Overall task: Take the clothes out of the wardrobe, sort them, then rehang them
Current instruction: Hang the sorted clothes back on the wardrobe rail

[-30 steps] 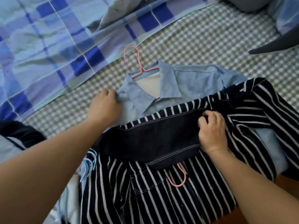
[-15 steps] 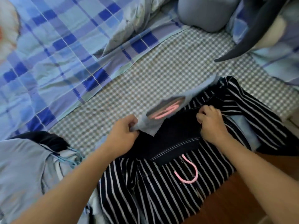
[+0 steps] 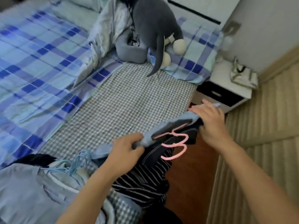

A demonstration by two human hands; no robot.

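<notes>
Over the bed's near edge: left hand [image 3: 127, 148] and right hand [image 3: 208, 120] each grip an end of a light-blue shirt [image 3: 163, 130] and navy striped shirt [image 3: 145, 177], lifted together on 2 pink hangers [image 3: 176, 146]

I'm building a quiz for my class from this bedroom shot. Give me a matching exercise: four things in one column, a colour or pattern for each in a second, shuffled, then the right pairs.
Things:
1. hanger hooks
2. plush toy
3. quilt
4. shirt hanging below the left hand

Colours or patterns:
A. blue plaid
B. dark with light stripes
C. pink
D. grey

Pairs: 1-C, 2-D, 3-A, 4-B
</notes>
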